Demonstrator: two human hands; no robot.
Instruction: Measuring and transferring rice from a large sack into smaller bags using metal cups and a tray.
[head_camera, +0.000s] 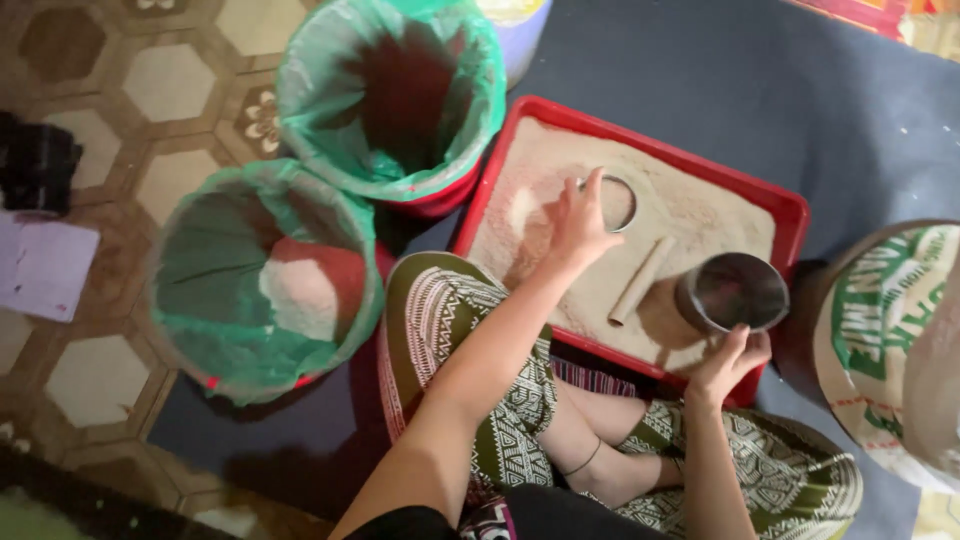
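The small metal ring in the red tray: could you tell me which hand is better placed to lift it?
Left. The left hand already rests on the small metal ring in the powder, while the right hand holds the metal cup at the red tray's near edge.

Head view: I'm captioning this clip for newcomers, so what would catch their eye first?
The red tray of pale powder at centre right, where the left hand touches a small metal ring and the right hand holds a dark metal cup. A short stick lies between them. At left stand two buckets lined with green bags.
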